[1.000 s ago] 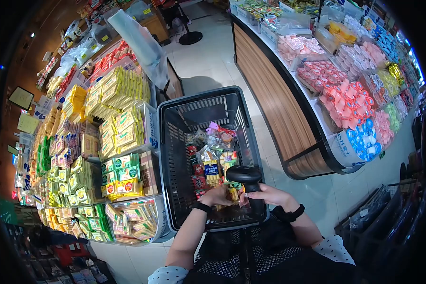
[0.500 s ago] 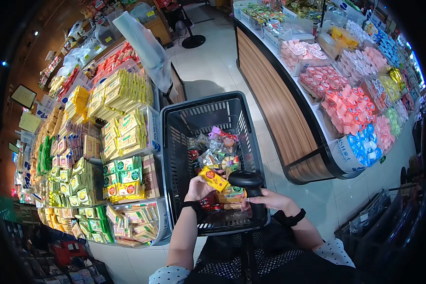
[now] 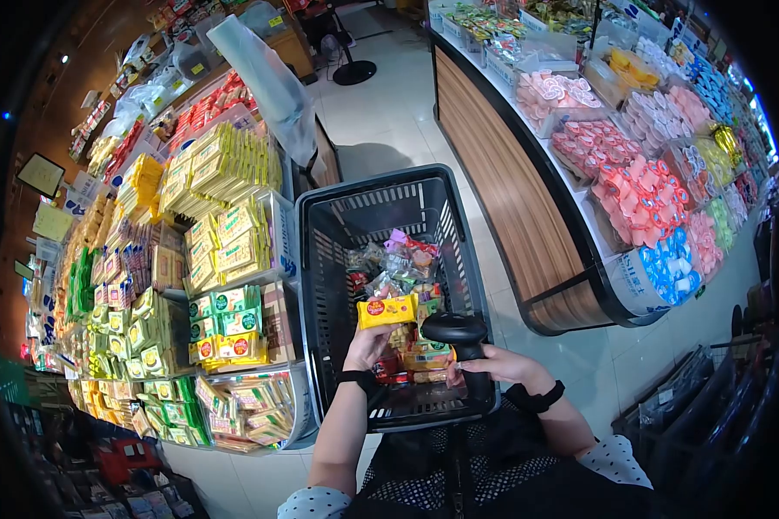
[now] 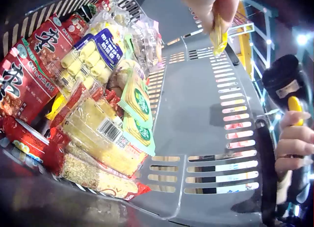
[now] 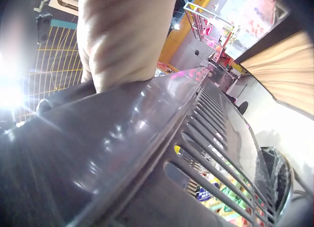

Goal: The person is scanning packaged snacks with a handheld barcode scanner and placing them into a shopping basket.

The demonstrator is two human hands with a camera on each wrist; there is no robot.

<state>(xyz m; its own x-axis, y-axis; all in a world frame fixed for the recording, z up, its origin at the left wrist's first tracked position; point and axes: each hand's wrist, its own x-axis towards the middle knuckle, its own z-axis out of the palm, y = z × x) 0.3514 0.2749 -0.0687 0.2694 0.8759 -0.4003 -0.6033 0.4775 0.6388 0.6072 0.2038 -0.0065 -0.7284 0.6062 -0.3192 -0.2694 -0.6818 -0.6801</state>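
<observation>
Left hand [image 3: 370, 348]: thumb and fingers pinch a yellow packet [image 3: 388, 310] at its lower edge
Packet: held above the heap [image 3: 398, 268] in the basket [image 4: 189, 104], printed face toward the person; probably light, slick-wrapped, perhaps crumbly inside
Hold: the lower edge seems sound with gentle pressure; squeezing the middle could crush the contents
Right hand [image 3: 509, 365]: curls round the shaft of a black handle [image 3: 455, 329] at the basket's near right corner
Heap: red packets [image 4: 49, 38] and clear-wrapped pale rolls [image 4: 87, 65] crowd together; their corners could snag the packet
Basket wall: slotted, bare beside the heap, so room for moving seems better there
Left edge: stocked bins [image 3: 281, 229], touching or just beside the rim, cannot tell which
Right edge: floor [image 3: 498, 298] between the basket and a wood-fronted surface [image 3: 519, 182]
</observation>
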